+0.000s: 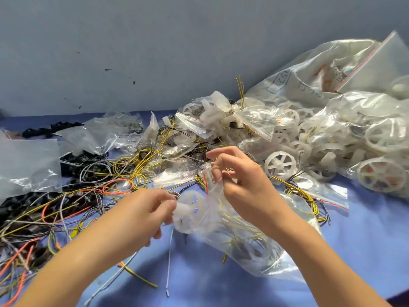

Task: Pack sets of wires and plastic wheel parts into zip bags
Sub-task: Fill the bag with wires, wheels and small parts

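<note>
Your right hand (243,185) pinches the bag (254,255) mouth, left hand (148,211) grips the wheel (188,214); tilt it in edge-first so wires (241,226) don't snag.

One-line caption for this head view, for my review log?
Left hand holds a white plastic wheel at the mouth of a zip bag the right hand pinches, among loose wires.

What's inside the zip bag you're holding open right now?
Through the clear zip bag thin yellow wires show. The left hand holds a white wheel at its mouth, which the right hand pinches. Folds and glare hide the bottom.
</note>
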Tool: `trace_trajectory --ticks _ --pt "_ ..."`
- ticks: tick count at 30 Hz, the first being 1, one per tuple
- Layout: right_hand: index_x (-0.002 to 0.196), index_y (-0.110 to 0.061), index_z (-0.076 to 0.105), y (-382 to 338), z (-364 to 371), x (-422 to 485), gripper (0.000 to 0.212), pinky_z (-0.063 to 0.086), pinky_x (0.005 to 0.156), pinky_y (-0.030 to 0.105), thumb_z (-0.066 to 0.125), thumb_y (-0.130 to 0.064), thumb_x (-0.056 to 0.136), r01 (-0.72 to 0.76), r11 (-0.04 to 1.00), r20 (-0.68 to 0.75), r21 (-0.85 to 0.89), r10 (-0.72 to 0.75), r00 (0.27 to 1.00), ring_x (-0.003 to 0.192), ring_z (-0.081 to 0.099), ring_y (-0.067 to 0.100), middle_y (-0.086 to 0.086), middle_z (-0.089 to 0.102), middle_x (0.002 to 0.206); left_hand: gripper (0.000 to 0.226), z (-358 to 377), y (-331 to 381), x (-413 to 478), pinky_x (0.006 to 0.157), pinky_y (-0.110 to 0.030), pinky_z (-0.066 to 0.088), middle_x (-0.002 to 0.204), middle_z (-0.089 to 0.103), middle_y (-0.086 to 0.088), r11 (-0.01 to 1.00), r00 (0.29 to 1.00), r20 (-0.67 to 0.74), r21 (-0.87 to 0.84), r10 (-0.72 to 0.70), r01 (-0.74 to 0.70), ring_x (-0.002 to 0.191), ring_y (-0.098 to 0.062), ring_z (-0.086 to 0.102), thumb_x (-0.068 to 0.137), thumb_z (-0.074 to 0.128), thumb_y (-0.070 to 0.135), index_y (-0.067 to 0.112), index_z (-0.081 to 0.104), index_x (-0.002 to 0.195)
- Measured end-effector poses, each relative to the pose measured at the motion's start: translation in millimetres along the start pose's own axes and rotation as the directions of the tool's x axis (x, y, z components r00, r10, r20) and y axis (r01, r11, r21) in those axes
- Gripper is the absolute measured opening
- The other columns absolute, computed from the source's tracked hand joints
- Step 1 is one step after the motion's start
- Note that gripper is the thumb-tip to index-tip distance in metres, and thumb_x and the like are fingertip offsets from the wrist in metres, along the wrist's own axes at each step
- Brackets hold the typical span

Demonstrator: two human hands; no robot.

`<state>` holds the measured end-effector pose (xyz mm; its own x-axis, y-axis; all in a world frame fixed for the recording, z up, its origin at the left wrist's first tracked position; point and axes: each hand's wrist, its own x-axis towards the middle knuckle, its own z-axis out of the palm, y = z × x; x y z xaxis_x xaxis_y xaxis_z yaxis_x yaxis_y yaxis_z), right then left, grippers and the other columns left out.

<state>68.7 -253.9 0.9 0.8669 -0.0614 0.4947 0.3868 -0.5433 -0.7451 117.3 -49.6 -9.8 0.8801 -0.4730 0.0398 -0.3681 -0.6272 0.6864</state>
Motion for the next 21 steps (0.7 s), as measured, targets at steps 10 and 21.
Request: trace_trajectory --ticks 10,21 --pt "0.067 -0.026 0.054 -7.4 3.7 0.6 0.045 0.050 0.079 0.032 0.046 0.016 0.082 -0.028 0.996 -0.007 0.089 0.028 1.000 0.097 0.059 0.005 0.001 0.059 0.117 0.019 -3.4 10.0 2.4 0.051 -0.024 0.056 0.069 0.061 -0.009 0.158 0.961 0.237 -0.953 -0.145 0.259 0.057 -0.016 0.064 0.085 0.056 0.013 0.000 0.067 0.078" --pt "0.058 -0.029 0.056 -4.8 0.5 0.4 0.053 0.053 0.084 0.041 0.044 0.018 0.079 -0.043 0.960 -0.107 0.276 0.075 0.991 0.103 0.064 0.019 -0.004 0.064 0.109 0.031 34.9 3.5 4.1 0.078 -0.035 0.059 0.111 0.069 -0.025 0.349 0.952 0.301 -0.888 -0.052 0.300 0.102 -0.036 0.069 0.093 0.049 0.013 -0.001 0.072 0.107"
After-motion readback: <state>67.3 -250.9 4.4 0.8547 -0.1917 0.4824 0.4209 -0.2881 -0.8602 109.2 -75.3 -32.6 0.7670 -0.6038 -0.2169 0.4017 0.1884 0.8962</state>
